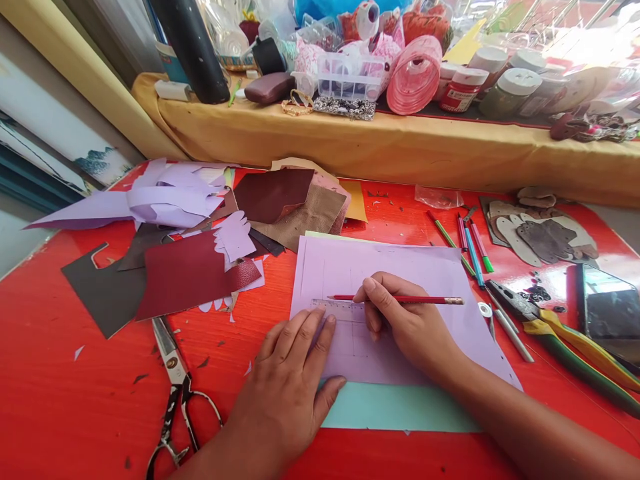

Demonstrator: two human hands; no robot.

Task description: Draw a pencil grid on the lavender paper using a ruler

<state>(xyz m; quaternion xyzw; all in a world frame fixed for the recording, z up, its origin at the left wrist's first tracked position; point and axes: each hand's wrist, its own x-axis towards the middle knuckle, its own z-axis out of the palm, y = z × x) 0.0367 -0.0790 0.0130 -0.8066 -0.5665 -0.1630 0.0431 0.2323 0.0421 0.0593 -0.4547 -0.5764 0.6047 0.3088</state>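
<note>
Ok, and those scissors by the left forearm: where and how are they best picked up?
I'd grip the scissors by the black handles just behind the pivot, from above and their left. The handles face the person, the blades point away with tips at the dark red leather piece, and the left forearm crowds the loops' right side.

There are one pencil [428, 300], one ruler [345, 309], one pair of scissors [175, 368], one pair of pliers [539, 326] and one smartphone [607, 303].
</note>
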